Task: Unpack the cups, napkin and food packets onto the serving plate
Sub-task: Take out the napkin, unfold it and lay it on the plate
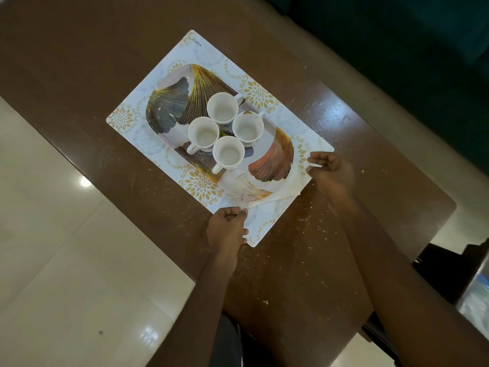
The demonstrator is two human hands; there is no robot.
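Note:
A serving plate (169, 102) with a dark and gold leaf print lies on a white placemat (201, 53). Several empty white cups (203, 133) stand upright, close together, in the plate's middle. A thin white napkin (287, 185) is spread over the plate's near end, and the leaf print shows faintly through it. My left hand (229, 229) pinches the napkin's near-left corner. My right hand (329, 168) pinches its right corner at the placemat's edge. No food packets are in view.
The placemat rests on a brown wooden table (304, 260) speckled with crumbs. Pale floor tiles (53, 234) lie to the left. A dark object and a shiny packet (473, 298) sit past the table's right edge.

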